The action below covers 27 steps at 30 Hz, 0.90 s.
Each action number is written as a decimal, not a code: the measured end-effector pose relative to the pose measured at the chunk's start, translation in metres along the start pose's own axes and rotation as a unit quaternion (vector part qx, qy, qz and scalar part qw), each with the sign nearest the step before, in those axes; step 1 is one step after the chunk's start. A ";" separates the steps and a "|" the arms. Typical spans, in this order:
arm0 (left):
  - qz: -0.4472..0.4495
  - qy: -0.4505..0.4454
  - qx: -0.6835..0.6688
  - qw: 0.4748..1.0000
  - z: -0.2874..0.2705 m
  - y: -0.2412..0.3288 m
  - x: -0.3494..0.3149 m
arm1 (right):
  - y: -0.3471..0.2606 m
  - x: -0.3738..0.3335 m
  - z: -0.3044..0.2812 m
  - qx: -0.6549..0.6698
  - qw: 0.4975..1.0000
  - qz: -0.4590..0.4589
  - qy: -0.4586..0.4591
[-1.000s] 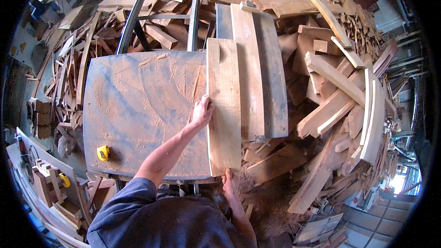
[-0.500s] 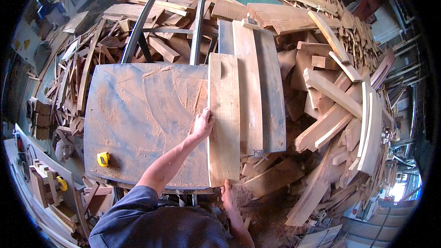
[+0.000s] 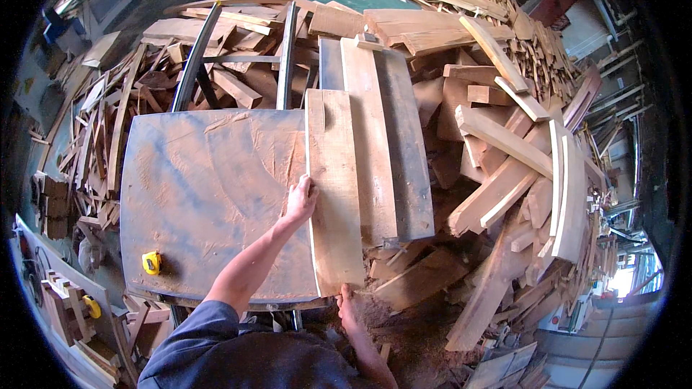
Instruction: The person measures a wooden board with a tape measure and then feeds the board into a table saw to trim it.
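Note:
A long pale wooden board [image 3: 335,209] lies lengthwise at the right edge of the dusty metal table [image 3: 194,194]. My left hand [image 3: 301,200] is closed at the board's left edge, about midway along, its fingers curled against the wood. At the near end, my right hand [image 3: 347,307] grips the board's right corner, thumb uppermost; its other fingers are partly hidden. Right beside this board runs a longer wooden strip [image 3: 369,144], with a small wooden block [image 3: 367,42] at its far end. Both rest parallel on the machine's surface.
A yellow tape measure [image 3: 151,263] lies at the table's near left. Two metal rails [image 3: 287,54] extend beyond the far edge. Offcuts and beams [image 3: 504,140] are heaped on the right and behind. Sawdust [image 3: 389,317] covers the floor beside my right hand.
The whole view has shifted, so everything appears farther left and slightly lower. Both hands keep their places on the board, and any travel of the board is too small to tell.

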State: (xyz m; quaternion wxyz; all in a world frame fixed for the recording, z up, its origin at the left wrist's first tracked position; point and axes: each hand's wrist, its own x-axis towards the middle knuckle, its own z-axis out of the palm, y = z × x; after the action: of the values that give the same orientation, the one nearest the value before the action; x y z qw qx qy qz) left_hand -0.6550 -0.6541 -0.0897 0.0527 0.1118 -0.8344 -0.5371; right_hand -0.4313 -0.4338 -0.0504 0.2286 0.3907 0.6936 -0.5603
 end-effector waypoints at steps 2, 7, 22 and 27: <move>-0.015 -0.011 0.007 1.000 -0.001 -0.005 0.003 | -0.005 -0.003 -0.001 0.006 0.999 0.040 -0.011; -0.026 -0.008 0.022 0.999 -0.004 0.000 0.004 | 0.001 0.004 0.002 0.025 1.000 0.014 -0.006; -0.015 -0.009 -0.015 1.000 0.001 -0.012 0.015 | 0.021 0.028 0.006 -0.007 0.999 -0.033 -0.001; -0.016 -0.004 -0.012 1.000 0.000 -0.010 0.016 | 0.016 0.028 0.007 -0.006 0.999 -0.034 -0.004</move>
State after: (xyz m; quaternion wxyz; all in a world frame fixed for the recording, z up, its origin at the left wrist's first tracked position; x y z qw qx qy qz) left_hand -0.6689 -0.6624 -0.0996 0.0424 0.1222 -0.8264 -0.5481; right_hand -0.4360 -0.4317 -0.0828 0.2146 0.3633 0.7091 -0.5649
